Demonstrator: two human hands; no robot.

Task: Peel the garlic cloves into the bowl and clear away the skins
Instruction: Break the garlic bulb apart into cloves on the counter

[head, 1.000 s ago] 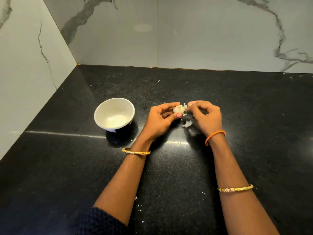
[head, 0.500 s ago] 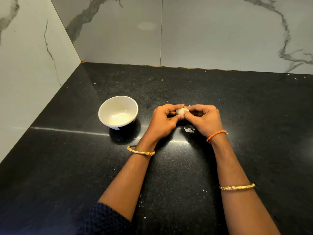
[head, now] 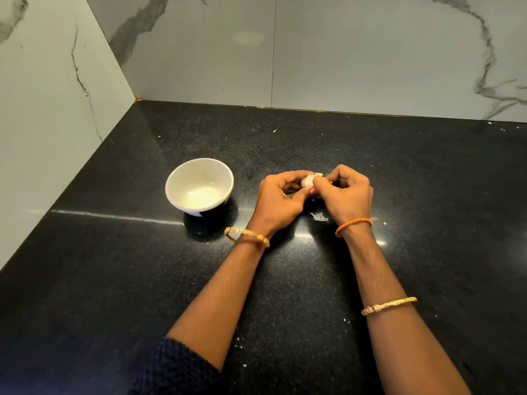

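I hold the small white garlic clove [head: 308, 181] above the speckled black granite counter [head: 399, 178], pinched between both hands. My left hand [head: 281, 201] curls round it from the nine o'clock side, thumb tip pressed underneath, and my right hand [head: 346, 195] grips it from three o'clock, fingers bent over its top. A flake of papery white garlic skin [head: 320, 216] lies on the counter at six o'clock from the clove, just beside my right wrist. The round white ceramic bowl [head: 182, 178] stands near my left hand at nine o'clock, apart from it; whether any clove lies inside I cannot tell. Tiny white skin crumbs [head: 239, 342] dot the counter between my forearms.
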